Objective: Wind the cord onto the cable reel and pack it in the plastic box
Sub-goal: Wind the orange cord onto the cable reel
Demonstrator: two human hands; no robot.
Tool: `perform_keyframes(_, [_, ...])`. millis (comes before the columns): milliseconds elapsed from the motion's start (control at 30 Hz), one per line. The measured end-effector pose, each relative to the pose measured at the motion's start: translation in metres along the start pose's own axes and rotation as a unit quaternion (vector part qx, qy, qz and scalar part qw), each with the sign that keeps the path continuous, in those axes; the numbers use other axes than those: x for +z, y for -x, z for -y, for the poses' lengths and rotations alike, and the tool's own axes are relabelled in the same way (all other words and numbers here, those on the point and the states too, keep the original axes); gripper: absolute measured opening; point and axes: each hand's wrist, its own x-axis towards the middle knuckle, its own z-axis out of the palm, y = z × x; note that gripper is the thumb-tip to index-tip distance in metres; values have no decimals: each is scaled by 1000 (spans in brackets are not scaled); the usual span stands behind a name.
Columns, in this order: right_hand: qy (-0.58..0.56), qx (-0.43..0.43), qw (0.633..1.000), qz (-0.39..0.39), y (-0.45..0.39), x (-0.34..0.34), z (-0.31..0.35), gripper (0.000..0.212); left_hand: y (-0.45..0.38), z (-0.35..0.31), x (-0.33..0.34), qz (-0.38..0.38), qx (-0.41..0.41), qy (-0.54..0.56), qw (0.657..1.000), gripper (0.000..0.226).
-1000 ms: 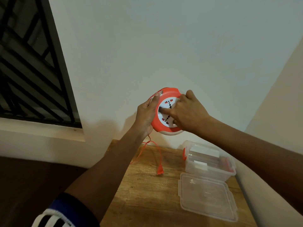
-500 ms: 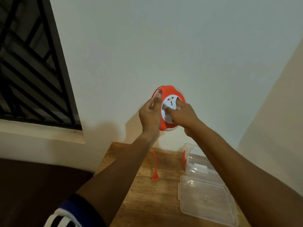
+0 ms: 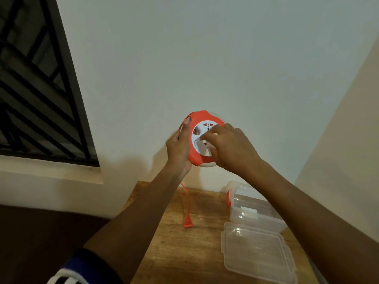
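The left hand grips the orange cable reel's rim, held up before the wall; the right hand curls its fingers on the white socket face. The orange cord hangs to its plug over the table; right, a clear plastic box with its lid nearer.

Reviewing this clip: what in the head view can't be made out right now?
- Cable reel: its far side and the wound cord are hidden by the housing and the left hand.
- Right hand: its fingertips on the white face are blurred; the grip is unclear.
- Cord: the upper stretch is hidden behind the left forearm.
- Plastic box: its right part is covered by the right forearm.
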Motion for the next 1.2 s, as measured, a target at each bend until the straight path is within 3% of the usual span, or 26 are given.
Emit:
perform_keyframes(133, [83, -93, 990, 60, 3, 1, -8, 66, -1, 4, -8, 16, 5, -26, 1000, 34])
perform_keyframes(333, [151, -79, 984, 60, 1, 0, -21, 70, 3, 5, -11, 33, 2, -41, 999, 48])
perform_keyframes(500, [180, -69, 978, 80, -4, -6, -13, 77, 7, 4, -8, 60, 20, -88, 994, 44])
perform_keyframes(667, [191, -94, 974, 79, -3, -11, 0, 73, 8, 7, -7, 80, 26, -113, 990, 27])
perform_keyframes(833, [190, -115, 975, 16, -5, -6, -2, 54, 8, 8, -8, 79, 21, -84, 993, 47])
perform_keyframes(1000, [181, -189, 964, -42, -9, -2, -15, 43, 5, 5, -11, 53, -13, -86, 995, 35])
perform_keyframes(1200, [179, -252, 951, -31, -12, 0, -21, 53, 4, 7, -13, 67, -29, -105, 992, 33])
